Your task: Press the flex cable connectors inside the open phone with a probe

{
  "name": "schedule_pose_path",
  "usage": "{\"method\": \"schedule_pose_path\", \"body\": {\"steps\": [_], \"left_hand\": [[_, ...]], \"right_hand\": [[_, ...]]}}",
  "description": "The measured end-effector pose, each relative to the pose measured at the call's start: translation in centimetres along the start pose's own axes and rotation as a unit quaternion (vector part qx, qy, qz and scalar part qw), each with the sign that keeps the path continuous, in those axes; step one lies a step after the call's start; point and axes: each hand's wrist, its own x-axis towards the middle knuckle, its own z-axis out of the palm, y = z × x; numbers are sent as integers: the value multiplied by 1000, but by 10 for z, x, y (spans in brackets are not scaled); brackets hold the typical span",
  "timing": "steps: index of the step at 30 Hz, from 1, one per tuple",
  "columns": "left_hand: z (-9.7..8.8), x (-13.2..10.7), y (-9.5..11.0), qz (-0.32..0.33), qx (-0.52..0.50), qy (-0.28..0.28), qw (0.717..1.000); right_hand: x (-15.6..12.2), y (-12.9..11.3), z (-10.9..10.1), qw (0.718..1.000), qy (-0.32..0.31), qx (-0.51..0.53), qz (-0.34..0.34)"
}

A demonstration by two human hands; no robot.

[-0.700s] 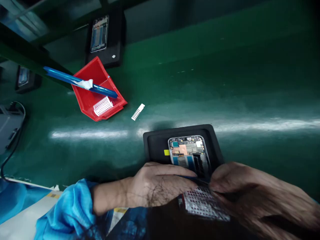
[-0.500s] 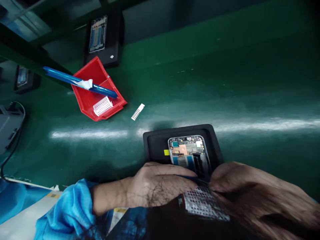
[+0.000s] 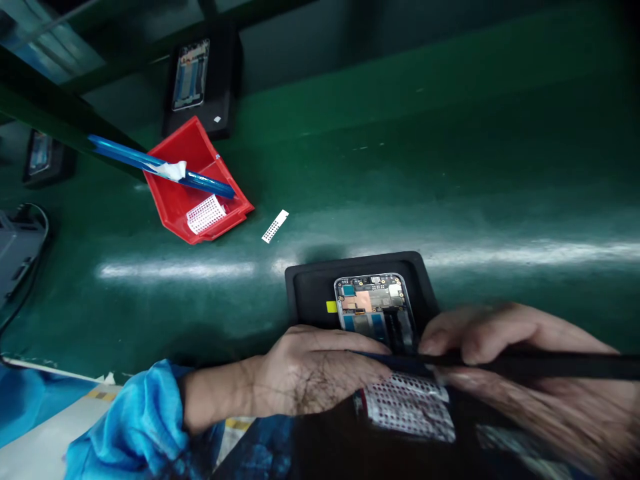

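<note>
Showing an opened phone (image 3: pixel 367 300) in a black tray (image 3: pixel 311 287), just beyond left hand (image 3: pixel 315 370) and right hand (image 3: pixel 535 330), both narrowed beside a dotted sheet (image 3: pixel 407 408); cannot tell if gripping.

The bench (image 3: pixel 380 180) is deep green around the red bin (image 3: pixel 197 139). Across the bin slants a glossy blue rod (image 3: pixel 125 155) with a white scrap (image 3: pixel 173 171); inside the bin, a white sheet (image 3: pixel 206 215) bears rows of pinkish dots. Right of the bin, a white strip (image 3: pixel 275 227) carries dark dots. To the bin's lower right are a black tray (image 3: pixel 310 293), a yellow tab (image 3: pixel 331 307), an opened phone (image 3: pixel 367 301) with silver rim, copper patch and blue bands, and a greyish-white, dark-dotted sheet (image 3: pixel 410 413).
</note>
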Motion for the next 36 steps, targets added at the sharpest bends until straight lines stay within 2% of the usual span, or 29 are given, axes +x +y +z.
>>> {"method": "schedule_pose_path", "body": {"steps": [3,5,7,9,12,17,19,23,25,31,36], "left_hand": [[5,4,0,37,-52,96,993],[6,8,1,55,-76,116,989],[5,10,4,64,-91,118,987],[4,11,7,45,-92,114,988],[1,9,9,31,-60,123,990],[-1,12,6,99,31,114,988],[-1,13,3,113,39,105,987],[2,15,-2,144,44,130,980],[2,14,0,156,51,140,976],[-3,14,8,133,96,137,977],[-4,14,8,136,92,138,977]], "right_hand": [[6,1,-2,999,35,-2,39],[11,3,-5,998,55,-14,31],[15,8,-9,997,71,-24,16],[19,13,-13,995,88,-49,10],[25,19,-18,989,105,-102,5],[33,17,-21,982,108,-157,20],[34,14,-20,977,119,-179,20],[35,13,-18,965,133,-223,14],[35,14,-18,964,134,-229,20],[36,14,-17,965,139,-222,20],[37,10,-14,965,130,-228,25]]}}
